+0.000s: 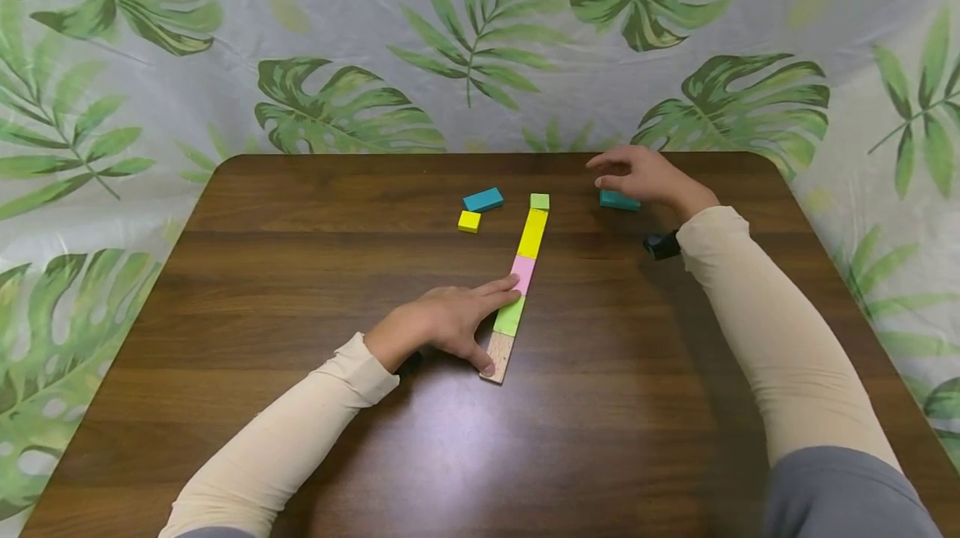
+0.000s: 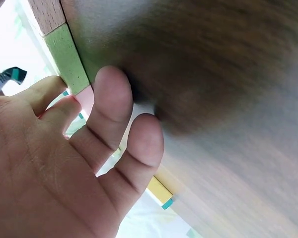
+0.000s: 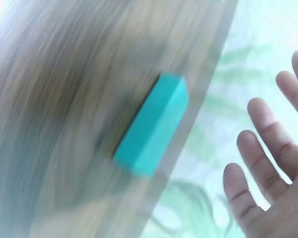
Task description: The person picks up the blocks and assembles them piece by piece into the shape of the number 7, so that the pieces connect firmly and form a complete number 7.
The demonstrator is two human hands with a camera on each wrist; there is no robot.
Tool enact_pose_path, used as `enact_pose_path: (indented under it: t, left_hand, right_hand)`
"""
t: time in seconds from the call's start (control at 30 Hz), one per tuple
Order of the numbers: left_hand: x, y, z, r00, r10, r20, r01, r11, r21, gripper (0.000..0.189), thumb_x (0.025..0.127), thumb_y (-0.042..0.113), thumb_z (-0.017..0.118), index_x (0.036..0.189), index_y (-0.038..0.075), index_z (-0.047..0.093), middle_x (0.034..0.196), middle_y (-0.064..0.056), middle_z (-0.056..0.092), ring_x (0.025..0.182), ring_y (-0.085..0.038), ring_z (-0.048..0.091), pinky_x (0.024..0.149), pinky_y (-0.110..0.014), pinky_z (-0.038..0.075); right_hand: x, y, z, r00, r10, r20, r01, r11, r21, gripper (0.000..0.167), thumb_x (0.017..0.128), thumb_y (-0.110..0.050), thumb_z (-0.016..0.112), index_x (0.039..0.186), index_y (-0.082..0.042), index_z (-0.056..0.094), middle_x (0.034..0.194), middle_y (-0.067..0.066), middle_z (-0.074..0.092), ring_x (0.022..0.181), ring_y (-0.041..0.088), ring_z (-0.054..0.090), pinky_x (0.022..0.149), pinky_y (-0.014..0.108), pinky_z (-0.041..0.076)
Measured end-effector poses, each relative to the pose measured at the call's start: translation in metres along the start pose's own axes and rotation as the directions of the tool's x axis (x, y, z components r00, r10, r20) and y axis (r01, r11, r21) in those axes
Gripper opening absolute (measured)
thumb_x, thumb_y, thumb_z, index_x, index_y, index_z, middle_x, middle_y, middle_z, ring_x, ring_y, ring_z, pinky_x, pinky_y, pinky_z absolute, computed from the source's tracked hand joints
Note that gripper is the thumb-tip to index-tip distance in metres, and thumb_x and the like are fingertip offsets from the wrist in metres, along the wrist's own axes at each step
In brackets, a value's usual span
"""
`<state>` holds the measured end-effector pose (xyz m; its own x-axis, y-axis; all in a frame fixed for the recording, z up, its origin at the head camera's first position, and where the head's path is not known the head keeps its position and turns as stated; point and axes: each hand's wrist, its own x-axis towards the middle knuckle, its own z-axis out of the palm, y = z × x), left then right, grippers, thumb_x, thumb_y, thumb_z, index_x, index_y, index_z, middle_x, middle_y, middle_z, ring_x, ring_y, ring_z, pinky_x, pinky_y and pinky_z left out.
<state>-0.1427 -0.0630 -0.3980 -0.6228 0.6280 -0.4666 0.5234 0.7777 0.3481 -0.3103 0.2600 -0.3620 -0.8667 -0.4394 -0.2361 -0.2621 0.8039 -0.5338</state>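
A row of blocks runs away from me on the brown table: a bare wood block (image 1: 498, 354), a green block (image 1: 509, 317), a pink block (image 1: 524, 271), a yellow block (image 1: 533, 231) and a small light green block (image 1: 539, 202) at the far end. My left hand (image 1: 452, 320) rests along the row. Its thumb touches the wood block, while extended fingertips lie by the pink and green ones. Near the far right edge, my right hand (image 1: 647, 175) is raised beside a teal block (image 3: 153, 124), its fingers loosely spread and holding nothing.
Left of the row's far end lie a blue block (image 1: 483, 200) and a small yellow block (image 1: 469, 222), close together. The brown wooden table (image 1: 300, 271) ends at a leaf-printed cloth (image 1: 480, 47) behind it.
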Motion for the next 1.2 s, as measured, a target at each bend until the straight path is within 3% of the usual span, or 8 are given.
enact_pose_path:
  t: [0.13,0.23,0.5,0.87,1.2]
  left_hand:
    - [-0.001,0.000,-0.001,1.000,0.001,-0.006,-0.001,1.000,0.001,0.107,0.076,0.051,0.081,0.160,0.033,0.017,0.168,0.020,0.000,0.140,-0.023,0.047,0.105,-0.043,0.044]
    - [-0.001,0.000,0.000,1.000,0.001,-0.007,-0.001,1.000,0.002,0.107,0.076,0.050,0.081,0.160,0.033,0.017,0.168,0.020,0.000,0.140,-0.023,0.047,0.105,-0.043,0.044]
    - [0.000,0.001,0.001,1.000,0.003,-0.009,-0.003,1.000,0.003,0.107,0.076,0.050,0.081,0.160,0.033,0.017,0.168,0.020,0.000,0.141,-0.023,0.047,0.105,-0.044,0.044]
    - [0.000,0.002,0.001,1.000,0.007,-0.007,-0.007,1.000,0.005,0.107,0.076,0.051,0.081,0.160,0.034,0.016,0.168,0.020,-0.001,0.141,-0.022,0.047,0.106,-0.043,0.044]
    - [-0.002,0.002,0.001,1.000,0.001,-0.013,-0.001,1.000,-0.007,0.106,0.076,0.049,0.081,0.159,0.034,0.017,0.167,0.021,0.000,0.141,-0.021,0.046,0.105,-0.043,0.044]
  right_hand:
    - [-0.016,0.016,-0.009,1.000,0.012,-0.006,-0.012,0.997,-0.080,0.048,0.102,-0.027,0.054,0.146,-0.007,0.048,0.158,0.026,0.033,0.147,0.048,0.023,0.114,0.066,0.025]
    - [-0.025,0.030,-0.010,0.999,0.030,-0.015,-0.032,0.992,-0.122,0.048,0.101,-0.022,0.056,0.145,-0.005,0.048,0.155,0.029,0.034,0.144,0.051,0.027,0.111,0.067,0.027]
    - [-0.035,0.059,-0.003,0.993,0.115,0.006,-0.114,0.990,-0.088,0.050,0.099,-0.015,0.056,0.146,-0.003,0.045,0.150,0.032,0.037,0.134,0.052,0.038,0.104,0.066,0.035]
    - [-0.031,0.069,0.005,0.992,0.118,-0.038,-0.120,0.992,-0.046,0.049,0.098,-0.020,0.059,0.142,0.000,0.049,0.139,0.032,0.051,0.121,0.046,0.051,0.098,0.060,0.042]
    - [-0.024,0.072,0.008,0.991,0.123,-0.043,-0.125,0.990,-0.064,0.047,0.100,-0.026,0.057,0.141,-0.004,0.052,0.140,0.030,0.052,0.120,0.044,0.052,0.098,0.059,0.042]
